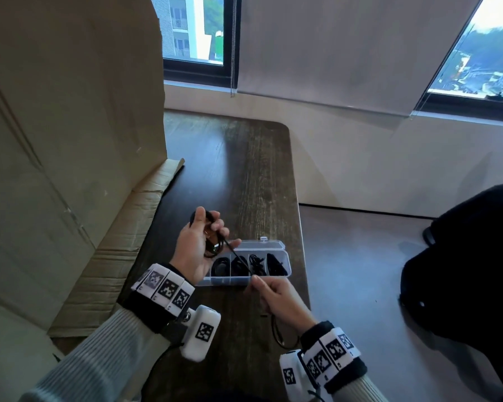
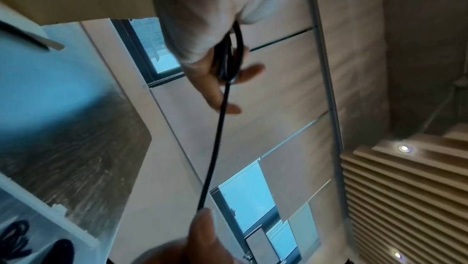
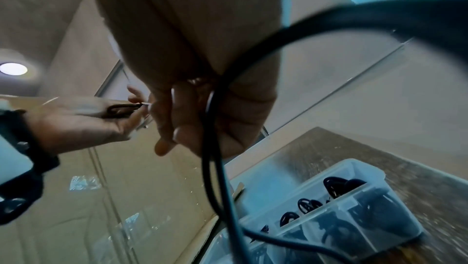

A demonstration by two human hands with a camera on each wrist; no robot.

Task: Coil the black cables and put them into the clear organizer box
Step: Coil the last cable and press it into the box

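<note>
Mid-coil above the box (image 1: 285,258): our left hand (image 1: 196,245) curls its fingers round the gathered loops of cable (image 1: 238,258) while our right hand (image 1: 276,294) pinches the taut tail just in front of the box, so next, we judge, comes another wrap.

The left hand (image 1: 195,245) is raised palm-up, thumb pointing away, its fingers curled around loops of a black cable (image 1: 238,258). The right hand (image 1: 276,295) sits lower and nearer the body, pinching the taut strand between thumb and forefinger; its other fingers seem loosely curled, though blur obscures them. Both wrists wear marker-patterned bands over ribbed sleeves.
</note>
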